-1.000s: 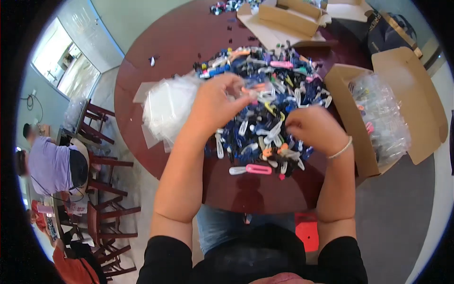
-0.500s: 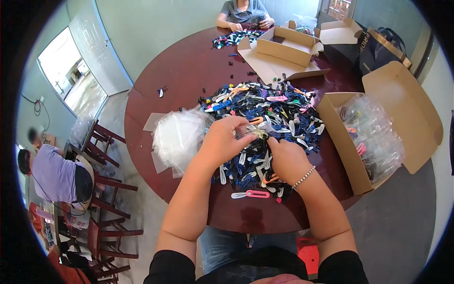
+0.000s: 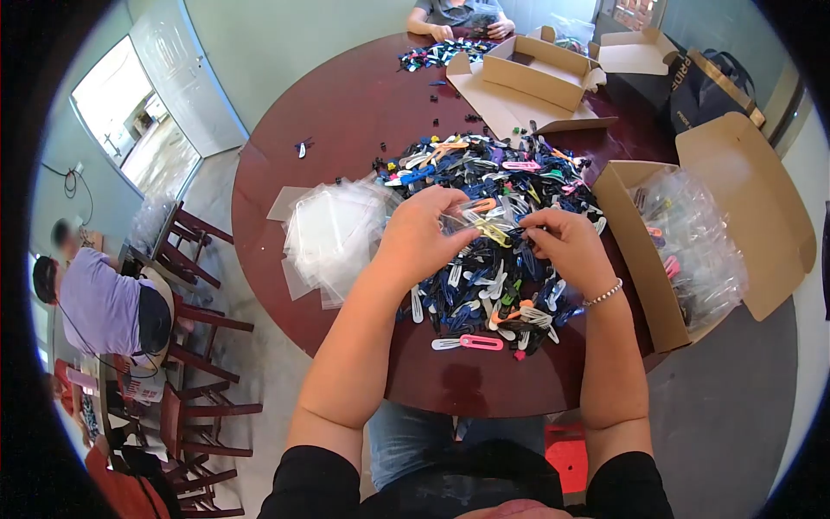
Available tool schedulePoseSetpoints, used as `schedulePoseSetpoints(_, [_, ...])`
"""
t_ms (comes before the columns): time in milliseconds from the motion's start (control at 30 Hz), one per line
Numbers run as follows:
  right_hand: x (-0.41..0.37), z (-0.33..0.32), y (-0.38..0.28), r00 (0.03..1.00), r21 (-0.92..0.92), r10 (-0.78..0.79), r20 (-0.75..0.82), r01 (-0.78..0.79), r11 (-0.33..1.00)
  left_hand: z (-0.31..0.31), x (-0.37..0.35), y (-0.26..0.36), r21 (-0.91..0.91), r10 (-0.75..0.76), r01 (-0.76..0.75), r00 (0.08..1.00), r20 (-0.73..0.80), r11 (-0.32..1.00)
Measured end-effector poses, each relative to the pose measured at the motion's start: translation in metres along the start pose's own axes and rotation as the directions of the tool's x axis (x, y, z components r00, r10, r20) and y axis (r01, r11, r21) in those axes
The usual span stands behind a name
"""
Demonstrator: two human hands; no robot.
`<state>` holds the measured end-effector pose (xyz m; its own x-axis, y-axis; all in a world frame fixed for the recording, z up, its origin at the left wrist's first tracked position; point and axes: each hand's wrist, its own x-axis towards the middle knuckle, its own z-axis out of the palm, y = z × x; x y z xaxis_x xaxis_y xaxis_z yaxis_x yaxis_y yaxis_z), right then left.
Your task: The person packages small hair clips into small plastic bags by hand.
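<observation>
A heap of snap hair clips (image 3: pixel 484 290), mostly black, navy and white, spreads over the round table in front of me. Above it my left hand (image 3: pixel 428 232) is closed, thumb opposite fingers, on a small clear plastic bag (image 3: pixel 454 221). A yellow hair clip (image 3: pixel 493 232) shows at the bag, just past my left thumb. My right hand (image 3: pixel 571 251) is over the heap's right side, thumb and forefinger pinched together; what is between them I cannot tell. At the near edge of the heap lie a pink clip (image 3: pixel 482 342) and a white clip (image 3: pixel 447 344).
Flat clear bags (image 3: pixel 333 238) are stacked left of the heap. On the right, an open cardboard box (image 3: pixel 638 268) holds filled plastic bags (image 3: pixel 692 246). Another carton (image 3: pixel 532 73) stands at the back, near a person (image 3: pixel 458 17) with a second clip pile (image 3: pixel 441 54). Wooden stools (image 3: pixel 203 324) stand left.
My right hand has moved right, away from the left hand and the bag. The left hand still holds the bag, and the yellow clip now shows more clearly. The view has shifted slightly.
</observation>
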<state>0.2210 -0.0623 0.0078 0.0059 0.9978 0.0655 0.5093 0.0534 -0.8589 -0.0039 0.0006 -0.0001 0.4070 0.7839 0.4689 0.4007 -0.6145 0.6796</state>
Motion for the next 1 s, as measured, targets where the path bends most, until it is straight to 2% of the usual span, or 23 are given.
schedulePoseSetpoints(67, [0.001,0.001,0.003,1.000,0.162,0.011,-0.008,-0.010,0.987,0.000,-0.001,-0.002,0.006,-0.012,0.012,1.000,0.010,1.000])
schedulePoseSetpoints(100, [0.002,0.002,0.004,1.000,0.161,0.017,-0.004,-0.016,0.987,0.001,0.000,-0.003,0.018,0.016,-0.016,1.000,0.006,1.000])
schedulePoseSetpoints(167, [0.004,0.002,0.007,0.999,0.362,0.027,-0.045,-0.009,0.932,0.002,-0.001,-0.005,0.032,0.020,-0.020,1.000,0.010,0.999])
schedulePoseSetpoints(200, [0.004,0.002,0.008,0.998,0.360,0.035,-0.043,-0.017,0.933,0.002,-0.001,-0.005,0.026,0.014,-0.014,1.000,0.013,1.000])
schedulePoseSetpoints(300, [0.005,-0.002,0.004,0.995,0.554,0.067,-0.081,-0.011,0.832,0.003,-0.001,-0.005,0.065,0.040,-0.040,0.999,0.002,0.997])
schedulePoseSetpoints(400, [0.006,-0.001,0.006,0.984,0.558,0.027,-0.175,0.077,0.826,0.002,-0.001,-0.003,0.102,0.056,-0.057,0.998,0.012,0.993])
schedulePoseSetpoints(500, [0.005,-0.001,0.006,0.977,0.577,0.008,-0.211,0.118,0.809,0.004,-0.001,-0.007,0.180,0.145,-0.142,0.989,-0.005,0.973])
schedulePoseSetpoints(633, [0.004,0.001,0.002,0.971,0.588,-0.014,-0.240,0.157,0.794,0.006,-0.005,-0.004,0.227,0.157,-0.149,0.987,-0.021,0.962])
schedulePoseSetpoints(700, [0.003,0.003,-0.002,0.961,0.621,-0.027,-0.275,0.199,0.758,0.006,-0.006,-0.002,0.272,0.216,-0.195,0.975,-0.049,0.942])
schedulePoseSetpoints(867, [-0.004,0.016,-0.012,0.951,0.555,-0.085,-0.296,0.244,0.795,0.007,-0.006,0.003,0.244,0.183,-0.184,0.983,0.026,0.952])
schedulePoseSetpoints(933, [-0.006,0.023,-0.012,0.940,0.418,-0.198,-0.277,0.304,0.856,0.008,-0.005,0.002,0.221,0.183,-0.190,0.982,0.050,0.957])
schedulePoseSetpoints(1000, [-0.008,0.031,-0.013,0.930,0.444,-0.239,-0.279,0.345,0.827,0.010,-0.006,0.001,0.190,0.191,-0.198,0.980,0.057,0.962])
